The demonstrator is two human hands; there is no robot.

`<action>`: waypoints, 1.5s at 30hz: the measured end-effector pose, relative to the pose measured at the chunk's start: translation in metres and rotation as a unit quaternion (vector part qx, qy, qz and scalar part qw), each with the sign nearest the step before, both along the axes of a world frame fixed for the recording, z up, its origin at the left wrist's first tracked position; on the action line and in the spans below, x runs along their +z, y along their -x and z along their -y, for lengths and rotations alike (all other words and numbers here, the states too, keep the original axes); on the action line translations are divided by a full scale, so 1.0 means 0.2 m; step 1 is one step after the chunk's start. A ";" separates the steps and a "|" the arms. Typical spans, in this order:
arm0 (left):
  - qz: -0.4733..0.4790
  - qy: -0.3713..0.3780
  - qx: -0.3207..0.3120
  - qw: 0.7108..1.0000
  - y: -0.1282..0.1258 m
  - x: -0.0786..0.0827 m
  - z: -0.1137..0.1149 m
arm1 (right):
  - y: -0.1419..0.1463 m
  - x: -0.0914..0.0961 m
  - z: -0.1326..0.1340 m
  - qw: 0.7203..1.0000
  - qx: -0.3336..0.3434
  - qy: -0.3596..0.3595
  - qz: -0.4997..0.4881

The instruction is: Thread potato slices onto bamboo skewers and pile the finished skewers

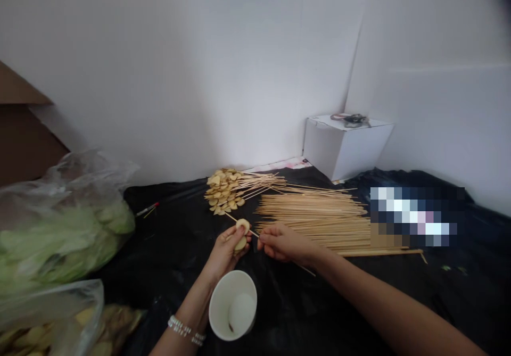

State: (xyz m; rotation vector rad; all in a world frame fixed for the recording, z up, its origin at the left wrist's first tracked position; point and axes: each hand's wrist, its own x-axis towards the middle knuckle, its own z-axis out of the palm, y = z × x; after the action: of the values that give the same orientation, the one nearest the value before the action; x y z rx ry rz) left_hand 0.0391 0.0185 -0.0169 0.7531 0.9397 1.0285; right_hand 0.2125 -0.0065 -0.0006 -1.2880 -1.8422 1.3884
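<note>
Pale round potato slices (pixel 242 226) are pinched in my left hand (pixel 229 247), at the centre of the head view. A thin wooden skewer (pixel 254 234) passes at the upper slice and runs into the closed fingers of my right hand (pixel 281 241). Whether its tip pierces the slice or lies behind it, I cannot tell. Just below my left hand stands a white paper cup (pixel 233 305), its inside showing a small dark mark. Behind my hands lies a pile of skewered slices (pixel 222 191), sticks pointing right. Many bare skewers (pixel 315 209) lie beyond my right hand.
Black plastic sheeting (pixel 167 228) covers the surface. At left are a clear bag of green vegetables (pixel 67 228), a bag of slices (pixel 35 337) and a pen (pixel 147 209). A white box (pixel 343 143) stands at the back right. A blurred-out patch (pixel 413 215) hides something.
</note>
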 end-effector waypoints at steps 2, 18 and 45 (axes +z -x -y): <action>0.000 -0.004 0.004 1.000 0.00 0.00 0.00 | 0.00 -0.02 -0.01 1.000 0.005 -0.015 -0.002; -0.001 -0.023 -0.022 1.000 -0.02 -0.02 0.01 | 0.01 -0.03 -0.01 0.991 -0.040 -0.115 0.058; 0.055 0.048 -0.002 0.997 -0.02 0.00 0.01 | 0.05 -0.06 0.00 0.909 -0.109 -0.334 0.226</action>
State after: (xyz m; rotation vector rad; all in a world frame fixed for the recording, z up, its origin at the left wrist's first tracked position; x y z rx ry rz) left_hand 0.0440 0.0166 -0.0174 0.6120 0.8854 1.0034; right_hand 0.2025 -0.0070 -0.0128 -1.4310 -2.1085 0.2760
